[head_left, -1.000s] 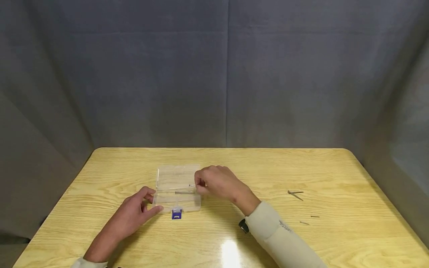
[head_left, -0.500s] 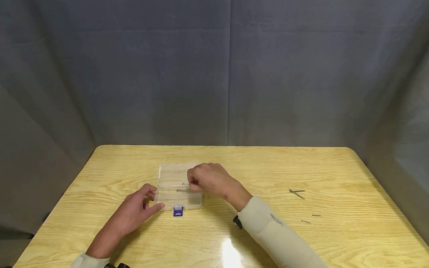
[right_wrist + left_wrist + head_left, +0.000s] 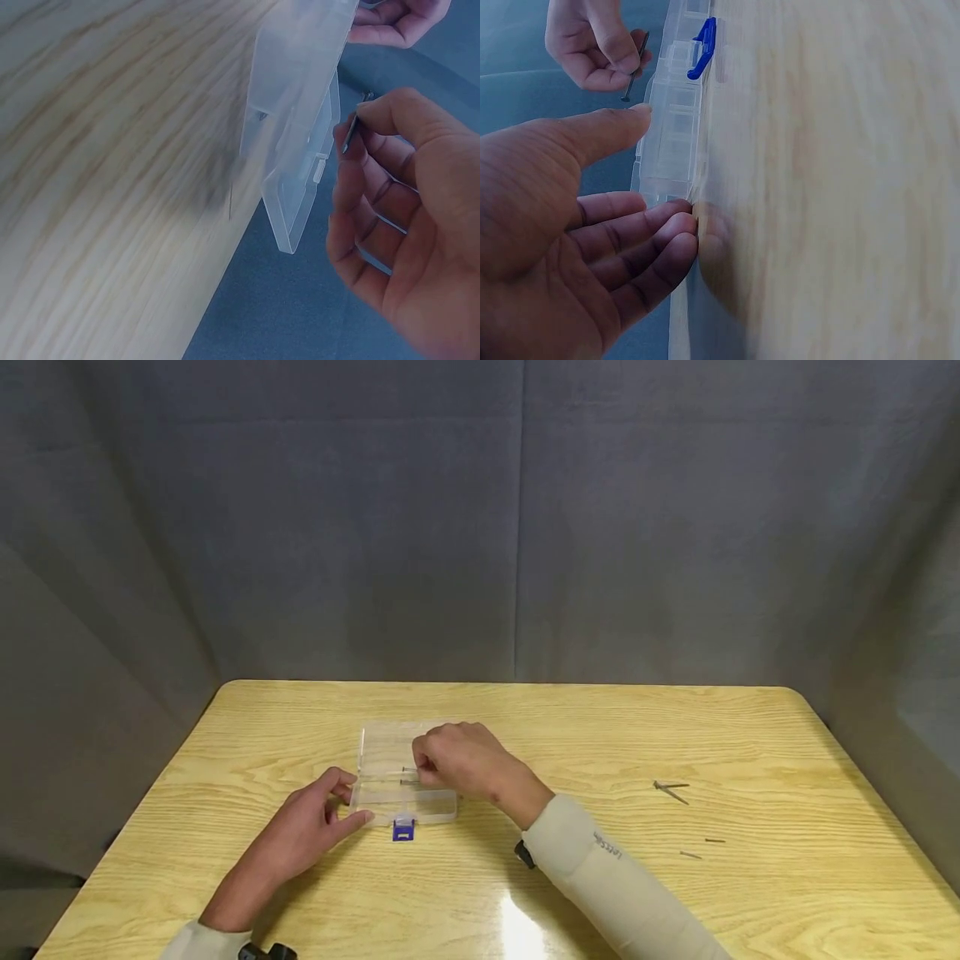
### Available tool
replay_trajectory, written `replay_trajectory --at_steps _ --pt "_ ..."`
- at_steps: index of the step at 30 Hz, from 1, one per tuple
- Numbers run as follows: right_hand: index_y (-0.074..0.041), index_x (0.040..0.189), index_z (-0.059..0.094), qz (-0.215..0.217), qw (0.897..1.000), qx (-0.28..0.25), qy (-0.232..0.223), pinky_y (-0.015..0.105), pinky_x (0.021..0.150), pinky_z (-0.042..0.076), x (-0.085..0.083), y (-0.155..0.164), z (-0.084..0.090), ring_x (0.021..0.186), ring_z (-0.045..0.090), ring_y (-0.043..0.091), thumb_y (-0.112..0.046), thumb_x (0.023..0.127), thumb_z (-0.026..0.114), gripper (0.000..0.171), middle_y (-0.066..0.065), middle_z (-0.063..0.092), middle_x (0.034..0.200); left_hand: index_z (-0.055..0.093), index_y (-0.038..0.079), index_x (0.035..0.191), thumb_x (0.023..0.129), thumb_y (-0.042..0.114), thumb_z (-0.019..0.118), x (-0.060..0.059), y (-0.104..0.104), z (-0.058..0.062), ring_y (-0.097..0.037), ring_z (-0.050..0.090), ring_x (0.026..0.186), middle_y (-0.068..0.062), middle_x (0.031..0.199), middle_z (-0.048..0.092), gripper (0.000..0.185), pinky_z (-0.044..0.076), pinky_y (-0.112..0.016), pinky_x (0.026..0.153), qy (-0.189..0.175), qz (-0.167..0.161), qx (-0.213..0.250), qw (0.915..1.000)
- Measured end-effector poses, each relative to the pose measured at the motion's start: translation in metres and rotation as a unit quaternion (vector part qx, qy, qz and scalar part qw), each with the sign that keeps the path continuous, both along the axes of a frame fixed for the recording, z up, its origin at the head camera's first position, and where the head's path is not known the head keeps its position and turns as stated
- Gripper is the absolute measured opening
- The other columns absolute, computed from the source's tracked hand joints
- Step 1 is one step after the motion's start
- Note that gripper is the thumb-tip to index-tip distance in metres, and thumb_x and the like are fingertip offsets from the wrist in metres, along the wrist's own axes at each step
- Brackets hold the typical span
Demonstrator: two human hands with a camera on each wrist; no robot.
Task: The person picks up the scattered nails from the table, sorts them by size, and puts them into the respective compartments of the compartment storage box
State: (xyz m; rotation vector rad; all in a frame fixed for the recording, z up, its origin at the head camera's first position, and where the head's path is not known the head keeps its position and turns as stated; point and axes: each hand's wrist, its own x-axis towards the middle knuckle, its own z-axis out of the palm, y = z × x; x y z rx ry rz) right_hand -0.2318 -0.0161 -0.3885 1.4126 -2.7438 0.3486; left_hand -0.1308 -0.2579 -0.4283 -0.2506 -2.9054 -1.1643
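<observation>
A clear plastic box (image 3: 437, 808) with a blue latch (image 3: 403, 832) lies with its lid (image 3: 382, 739) folded back, away from the person. At its left end is my left hand (image 3: 307, 827), thumb at the front corner and loosely bent fingers along the side. Over the box, my right hand (image 3: 463, 758) pinches a nail (image 3: 632, 79) between thumb and index finger. That nail (image 3: 350, 136) shows at the fingertips in the right wrist view. Another nail (image 3: 407, 782) lies in the box, partly hidden behind the right hand.
On the right of the wooden table (image 3: 570, 735), several larger nails (image 3: 677, 786) lie with their heads together. Nearer the front are two smaller nails, one darker nail (image 3: 715, 840) and one lighter nail (image 3: 691, 855). A grey curtain (image 3: 375, 568) hangs behind the table.
My right hand has moved left over the box with the pinched nail, covering more of the nail in the box. The left hand stays at the box's left end.
</observation>
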Motion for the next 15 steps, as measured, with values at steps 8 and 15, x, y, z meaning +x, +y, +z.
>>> replay_trajectory --at_steps 8,15 --pt "-0.022 0.077 0.060 0.004 1.000 0.004 0.001 0.027 0.060 0.042 0.0010 -0.0046 0.0015 0.066 0.047 0.005 -0.012 0.093 0.070 0.022 -0.012 0.053 0.073 0.056 0.002 0.126 0.095 0.019 0.079 0.0002 0.0005 0.0010 -0.015 0.050 0.067 -0.010 0.108 0.065 0.042 0.041 -0.029 0.056 0.001 0.002 0.002 1.0000" --pt "-0.023 0.080 0.062 -0.002 1.000 0.007 -0.015 0.028 0.063 0.043 0.0016 -0.0028 0.0011 0.068 0.049 0.006 -0.015 0.096 0.069 0.020 -0.011 0.055 0.075 0.057 0.002 0.126 0.094 0.019 0.079 0.0005 0.0006 0.0004 -0.015 0.049 0.066 -0.010 0.107 0.065 0.042 0.041 -0.029 0.055 0.001 0.002 0.005 1.0000"
